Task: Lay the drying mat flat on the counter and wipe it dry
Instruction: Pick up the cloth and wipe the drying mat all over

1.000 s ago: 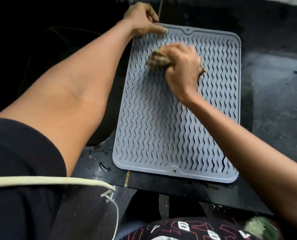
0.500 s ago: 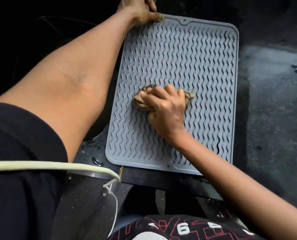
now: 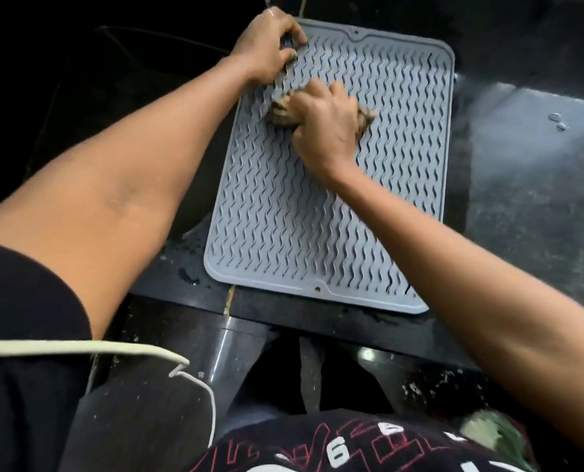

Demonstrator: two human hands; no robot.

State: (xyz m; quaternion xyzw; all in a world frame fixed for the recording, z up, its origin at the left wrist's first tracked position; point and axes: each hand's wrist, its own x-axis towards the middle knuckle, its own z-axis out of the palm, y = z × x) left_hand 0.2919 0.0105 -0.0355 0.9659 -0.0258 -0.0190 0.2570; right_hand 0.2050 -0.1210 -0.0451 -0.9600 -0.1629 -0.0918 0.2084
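**Drying mat flat on table, cloth applied**

Drying mat (image 3: 317, 212) lies flat on the dark table (image 3: 522, 199), near its front edge. Left hand (image 3: 266, 49) pinches the mat's far-left corner with curled fingers. Right hand (image 3: 328, 127) grips a crumpled cloth (image 3: 283, 110), pressing it onto the mat's upper area.

Readable characters appear only on the black printed garment with red outlined graphics and white figures (image 3: 368, 447) at the bottom edge of the head view. Two white digits "6" (image 3: 338, 455) and (image 3: 384, 429) stand among the red line patterns. Other white marks on the same garment are cut off or blurred and cannot be read.
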